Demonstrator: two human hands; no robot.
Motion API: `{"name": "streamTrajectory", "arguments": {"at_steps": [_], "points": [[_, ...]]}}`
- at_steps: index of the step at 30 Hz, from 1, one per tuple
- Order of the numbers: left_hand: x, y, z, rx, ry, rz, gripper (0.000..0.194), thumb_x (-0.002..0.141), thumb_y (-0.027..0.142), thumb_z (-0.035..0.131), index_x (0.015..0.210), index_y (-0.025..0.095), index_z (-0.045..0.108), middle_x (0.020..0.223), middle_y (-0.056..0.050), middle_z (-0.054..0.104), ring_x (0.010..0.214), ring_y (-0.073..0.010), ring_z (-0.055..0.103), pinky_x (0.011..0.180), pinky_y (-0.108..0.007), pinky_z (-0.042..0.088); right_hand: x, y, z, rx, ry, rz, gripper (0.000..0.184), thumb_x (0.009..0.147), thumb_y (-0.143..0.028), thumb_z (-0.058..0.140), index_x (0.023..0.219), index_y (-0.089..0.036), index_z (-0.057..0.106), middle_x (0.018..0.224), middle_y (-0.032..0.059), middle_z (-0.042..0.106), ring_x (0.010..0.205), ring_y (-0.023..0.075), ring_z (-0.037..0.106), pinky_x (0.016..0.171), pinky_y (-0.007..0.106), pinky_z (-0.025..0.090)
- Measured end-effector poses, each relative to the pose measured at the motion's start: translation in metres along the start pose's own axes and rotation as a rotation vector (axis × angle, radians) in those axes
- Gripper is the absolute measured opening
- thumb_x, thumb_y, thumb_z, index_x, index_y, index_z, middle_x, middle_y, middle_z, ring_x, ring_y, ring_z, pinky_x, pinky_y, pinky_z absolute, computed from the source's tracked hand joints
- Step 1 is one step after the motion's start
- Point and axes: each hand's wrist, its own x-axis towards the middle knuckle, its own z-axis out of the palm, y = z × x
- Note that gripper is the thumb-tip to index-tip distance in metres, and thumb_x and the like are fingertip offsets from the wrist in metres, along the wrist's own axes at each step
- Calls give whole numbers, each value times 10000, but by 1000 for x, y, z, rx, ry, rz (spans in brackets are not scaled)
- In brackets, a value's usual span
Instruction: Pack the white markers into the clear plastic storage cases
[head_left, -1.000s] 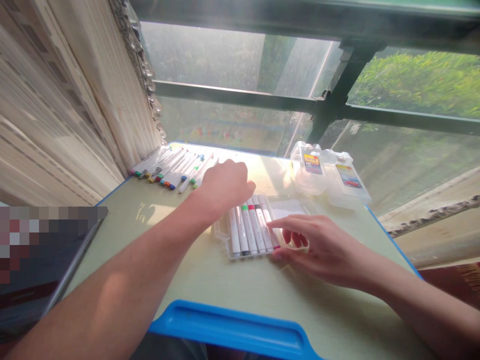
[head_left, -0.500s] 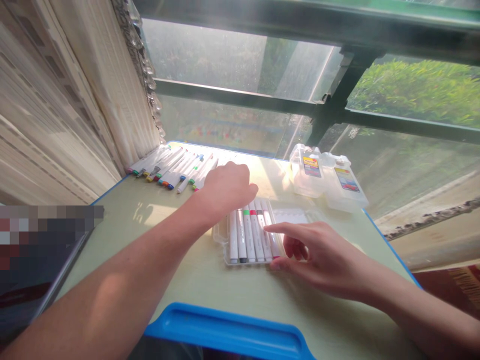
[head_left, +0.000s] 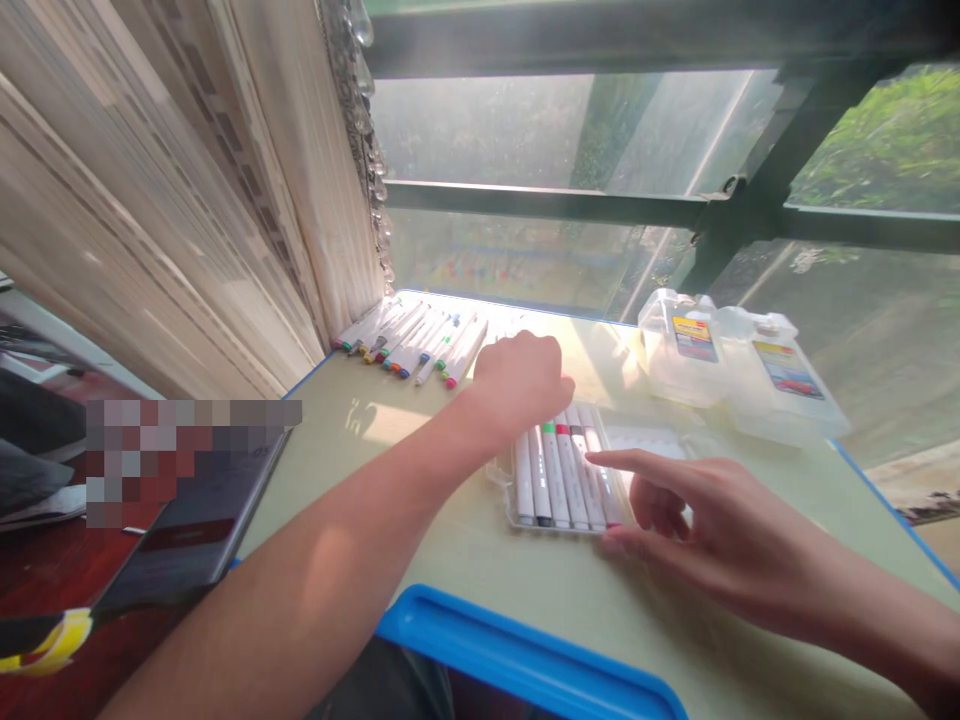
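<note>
White markers (head_left: 559, 480) lie side by side in a clear plastic marker case (head_left: 555, 531) on the table; several have coloured bands. Over the far end of the case is my left hand (head_left: 523, 372), closed, its back towards me. Its fingertips are hidden, and whatever it may grip cannot be seen. My right hand (head_left: 690, 510) rests at the case's right side. Its index finger is stretched onto a marker and its thumb lies by the near right corner, with the other fingers curled loosely.
A row of loose markers (head_left: 420, 345) lies at the far left of the table. Two translucent cases (head_left: 679, 375) with labels stand at the far right. A blue tray (head_left: 536, 655) edges the near side. A curtain (head_left: 187, 180) hangs left, beside the window frame (head_left: 757, 190).
The view has turned left, so the table and hands appear further right. Both hands keep nearly the same place at the marker case.
</note>
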Motion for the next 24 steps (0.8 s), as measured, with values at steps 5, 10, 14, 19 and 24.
{"name": "streamTrajectory", "arguments": {"at_steps": [5, 10, 14, 19, 24], "points": [[0, -1, -1, -29, 1, 14, 381, 847, 332, 477, 1131, 179, 679, 1015, -160, 696, 1006, -296, 676, 785, -363, 535, -1, -4, -2, 23, -13, 15, 461, 917, -366, 605, 1334, -173, 570, 586, -28, 605, 502, 123, 530, 498, 250, 380], [1, -1, -1, -3, -10, 31, 398, 843, 316, 467, 1144, 170, 683, 975, -162, 701, 1013, -306, 676, 788, -366, 533, 0, -8, -2, 33, -26, 58, 445, 883, -335, 646, 1298, -182, 593, 616, -25, 624, 529, 125, 544, 517, 250, 388], [1, -2, -2, -10, -13, 25, 414, 836, 325, 466, 1144, 161, 687, 919, -159, 709, 982, -302, 684, 766, -355, 531, 0, -9, -2, 32, -29, 73, 419, 883, -319, 642, 1281, -196, 596, 627, -29, 631, 542, 128, 548, 535, 254, 390], [-3, 2, -1, -55, -69, 50, 366, 824, 330, 475, 1046, 170, 719, 897, -149, 718, 870, -285, 701, 699, -343, 530, 2, -8, -4, 35, -24, 91, 414, 882, -312, 640, 1274, -183, 602, 608, -32, 626, 536, 130, 550, 531, 256, 373], [-3, 5, 1, -29, -52, 16, 339, 839, 346, 466, 998, 195, 724, 919, -146, 718, 869, -282, 700, 680, -336, 525, 6, -3, -2, -1, 20, 54, 401, 855, -312, 677, 1233, -182, 648, 618, -20, 638, 537, 127, 554, 553, 255, 401]]}}
